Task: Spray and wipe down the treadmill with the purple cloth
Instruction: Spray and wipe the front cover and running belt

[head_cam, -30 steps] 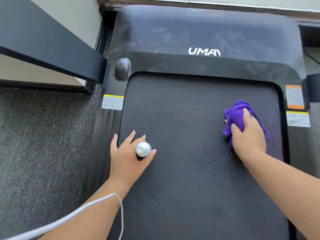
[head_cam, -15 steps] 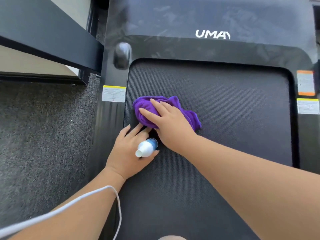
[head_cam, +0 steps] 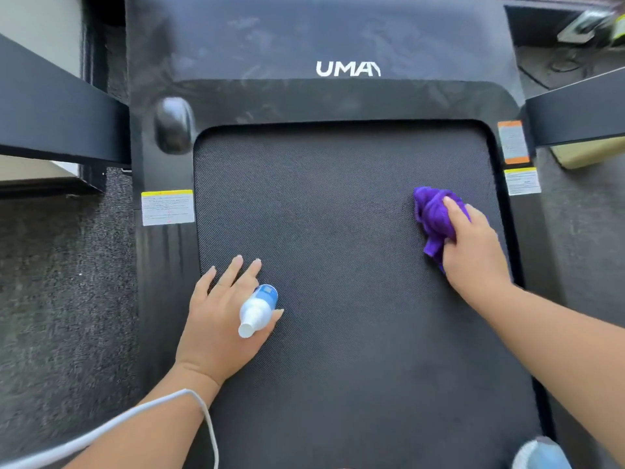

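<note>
Grey carpet (head_cam: 61, 282) lies on both sides of the black treadmill (head_cam: 338, 99), whose belt (head_cam: 338, 299) fills most of what we see from above, with dark bars (head_cam: 57, 120) crossing at upper left and upper right.

Our right hand (head_cam: 473, 252) is curled over the bunched purple cloth (head_cam: 434, 214) and grips it, pressing it flat to the belt close to the right edge, just below the yellow warning label (head_cam: 522, 181). We judge the cloth is wadded so the palm can bear down on a thick pad and reach into the margin by the side rail. The right forearm comes in from the lower right, wrist low, fingers pointing up toward the hood.

Our left hand (head_cam: 223, 313) rests palm down on the belt near its left edge, fingers straight and spread, while the small spray bottle (head_cam: 258, 309) lies tucked between thumb and forefinger, white cap toward us, blue body pointing away. It seems parked there so the spray is ready without being put down, and so the hand can prop our weight as we lean forward. Whether the thumb truly clamps the bottle we cannot tell for sure; it looks lightly held. A white cord (head_cam: 142, 414) crosses the left forearm.

Smears still show on the glossy hood around the UMAY logo (head_cam: 348, 69), so wiping there seems yet to come
</note>
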